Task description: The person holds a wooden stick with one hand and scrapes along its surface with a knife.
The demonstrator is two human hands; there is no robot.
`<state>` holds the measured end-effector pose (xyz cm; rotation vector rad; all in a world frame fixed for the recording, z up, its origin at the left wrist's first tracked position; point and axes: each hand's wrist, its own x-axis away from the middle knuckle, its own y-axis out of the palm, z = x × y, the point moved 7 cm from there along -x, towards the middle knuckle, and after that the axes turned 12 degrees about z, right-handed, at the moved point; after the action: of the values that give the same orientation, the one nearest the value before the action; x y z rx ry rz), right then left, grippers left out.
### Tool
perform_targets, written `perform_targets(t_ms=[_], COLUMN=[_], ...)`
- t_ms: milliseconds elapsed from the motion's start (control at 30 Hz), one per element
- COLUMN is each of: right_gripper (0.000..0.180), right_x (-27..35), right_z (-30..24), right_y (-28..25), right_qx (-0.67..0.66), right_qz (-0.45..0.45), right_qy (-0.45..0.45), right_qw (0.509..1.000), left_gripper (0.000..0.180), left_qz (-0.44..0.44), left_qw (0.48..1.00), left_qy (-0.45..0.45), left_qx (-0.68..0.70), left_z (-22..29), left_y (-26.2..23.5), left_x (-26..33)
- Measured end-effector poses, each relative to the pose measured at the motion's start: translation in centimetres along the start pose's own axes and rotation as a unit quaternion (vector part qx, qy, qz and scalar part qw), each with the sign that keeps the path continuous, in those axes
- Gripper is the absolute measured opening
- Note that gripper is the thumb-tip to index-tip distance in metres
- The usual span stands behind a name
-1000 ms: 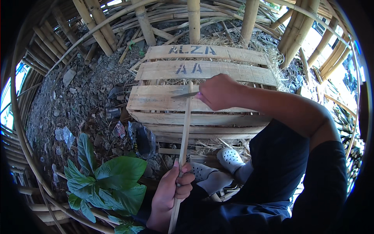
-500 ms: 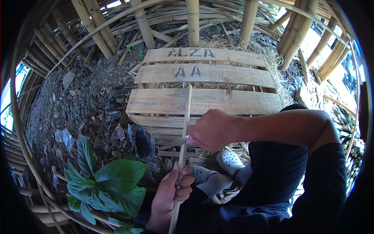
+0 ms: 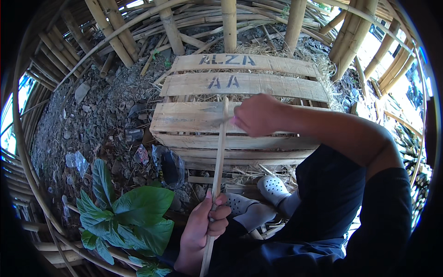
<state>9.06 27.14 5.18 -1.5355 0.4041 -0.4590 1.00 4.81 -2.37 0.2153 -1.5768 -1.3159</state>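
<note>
A long, pale strip of bamboo or wood (image 3: pixel 220 159) runs from my lap up to the slats of a wooden crate (image 3: pixel 281 85), its far end over the front top slat. My left hand (image 3: pixel 203 221) is closed around its lower part, thumb along the strip. My right hand (image 3: pixel 258 115) is closed on a knife whose pinkish handle end shows at the fingers. The knife's blade (image 3: pixel 217 122) is smeared by motion and lies across the strip near its far end. Most of the handle is hidden in the fist.
Straw (image 3: pixel 258 51) pokes out of the crate and around it. A leafy green plant (image 3: pixel 138 210) stands at the lower left, beside clear plastic scraps (image 3: pixel 77 162) and a dark plastic container (image 3: pixel 170 168). Upright bamboo poles (image 3: pixel 229 27) fence the far side. My feet wear pale clogs (image 3: pixel 273 189).
My right hand with the knife has moved up and away along the strip, from near my left hand to near the far end. The left hand stays in place.
</note>
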Motion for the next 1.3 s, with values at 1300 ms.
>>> perform_targets(t_ms=[1300], right_gripper=[0.015], right_x=[1.1], right_z=[3.5], right_y=[-0.7], right_qx=[-0.205], right_qz=[0.143], right_qy=[0.097], right_qw=[0.963], left_gripper=[0.028], left_qz=[-0.105], left_qw=[0.987], left_qy=[0.039], left_qx=[0.112], left_z=[2.2], left_y=[-0.6], left_x=[0.6])
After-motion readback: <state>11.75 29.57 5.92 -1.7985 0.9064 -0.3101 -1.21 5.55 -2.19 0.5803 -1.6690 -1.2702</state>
